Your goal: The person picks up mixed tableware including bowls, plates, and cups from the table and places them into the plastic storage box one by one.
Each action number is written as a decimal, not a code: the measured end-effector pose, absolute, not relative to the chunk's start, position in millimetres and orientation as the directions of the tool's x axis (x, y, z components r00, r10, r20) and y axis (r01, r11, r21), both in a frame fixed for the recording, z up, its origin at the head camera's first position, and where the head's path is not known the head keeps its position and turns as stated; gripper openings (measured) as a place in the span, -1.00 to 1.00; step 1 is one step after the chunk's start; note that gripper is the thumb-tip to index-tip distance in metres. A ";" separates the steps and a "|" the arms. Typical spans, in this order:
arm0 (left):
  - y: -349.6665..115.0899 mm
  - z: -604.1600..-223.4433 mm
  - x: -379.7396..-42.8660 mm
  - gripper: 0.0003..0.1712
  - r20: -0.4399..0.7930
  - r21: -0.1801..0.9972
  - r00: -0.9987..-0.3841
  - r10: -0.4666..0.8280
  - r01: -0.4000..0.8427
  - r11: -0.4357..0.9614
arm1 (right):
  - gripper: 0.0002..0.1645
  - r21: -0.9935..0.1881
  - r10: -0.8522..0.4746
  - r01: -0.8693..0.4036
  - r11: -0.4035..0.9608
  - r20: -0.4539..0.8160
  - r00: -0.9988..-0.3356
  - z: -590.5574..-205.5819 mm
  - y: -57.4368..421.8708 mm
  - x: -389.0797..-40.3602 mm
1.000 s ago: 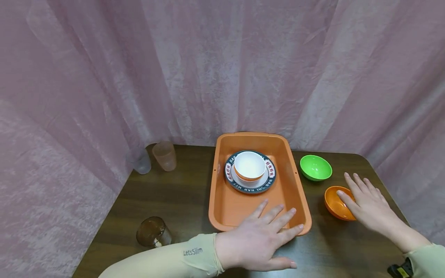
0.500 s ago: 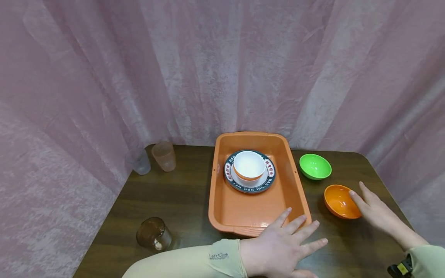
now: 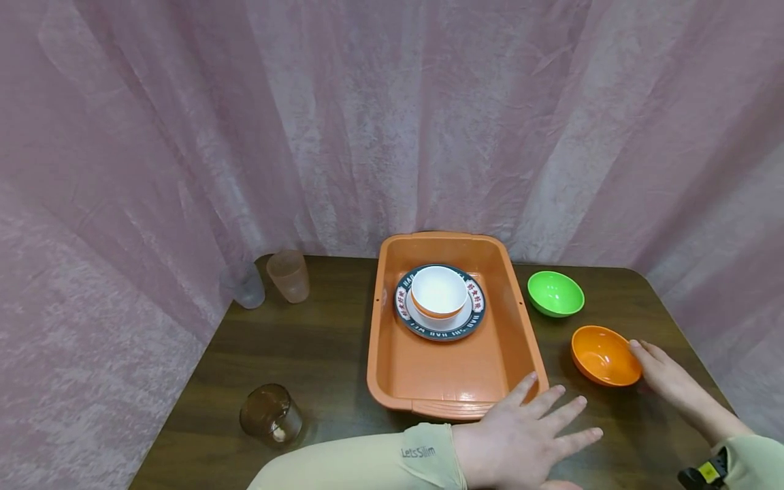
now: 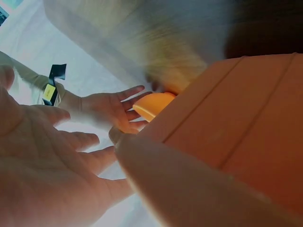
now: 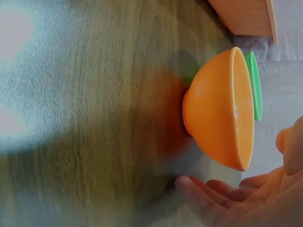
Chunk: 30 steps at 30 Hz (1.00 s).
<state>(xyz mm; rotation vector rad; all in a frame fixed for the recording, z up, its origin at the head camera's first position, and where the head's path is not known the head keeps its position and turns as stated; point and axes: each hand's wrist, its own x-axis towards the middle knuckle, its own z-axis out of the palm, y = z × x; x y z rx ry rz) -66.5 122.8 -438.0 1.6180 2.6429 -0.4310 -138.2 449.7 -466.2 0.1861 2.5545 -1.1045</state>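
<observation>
My right hand (image 3: 667, 374) is at the right side of an orange bowl (image 3: 603, 357). In the head view its thumb overlaps the bowl's rim. The right wrist view shows a gap between the fingers (image 5: 203, 196) and the bowl, with the thumb raised above rim level. My left hand (image 3: 520, 435) has its fingers spread over the front right corner of an orange plastic basin (image 3: 447, 371), holding nothing. Inside the basin, a patterned plate (image 3: 441, 333) carries stacked bowls, the top one white inside (image 3: 439, 289). A green bowl (image 3: 555, 294) stands behind the orange one.
At the left front stands a brown glass (image 3: 269, 414) with something small and pale inside. Two translucent cups (image 3: 289, 275) stand at the table's back left. A pink curtain (image 3: 392, 122) hangs behind the dark wooden table (image 3: 318, 347).
My right hand has come down and right, from over the orange bowl to beside it. My left hand has slid right and toward me along the basin's front edge. The bowls have stayed put.
</observation>
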 end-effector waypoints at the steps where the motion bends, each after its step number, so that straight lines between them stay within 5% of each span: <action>1: 123.8 -438.3 -67.1 -0.15 -0.157 -0.215 -0.465 0.871 0.877 0.430 | 0.07 -0.694 -0.018 0.275 0.666 -0.383 -0.923 -467.0 450.2 -138.9; 15: 134.0 -441.8 -69.3 -0.16 -0.175 -0.217 -0.478 0.861 0.872 0.440 | -0.08 -0.827 0.019 0.421 0.372 -0.447 -0.895 -476.8 449.6 -140.9; 30: 135.3 -443.5 -72.5 -0.16 -0.197 -0.191 -0.438 0.877 0.895 0.404 | -0.10 -0.830 0.041 0.447 0.332 -0.461 -0.886 -485.6 446.2 -144.1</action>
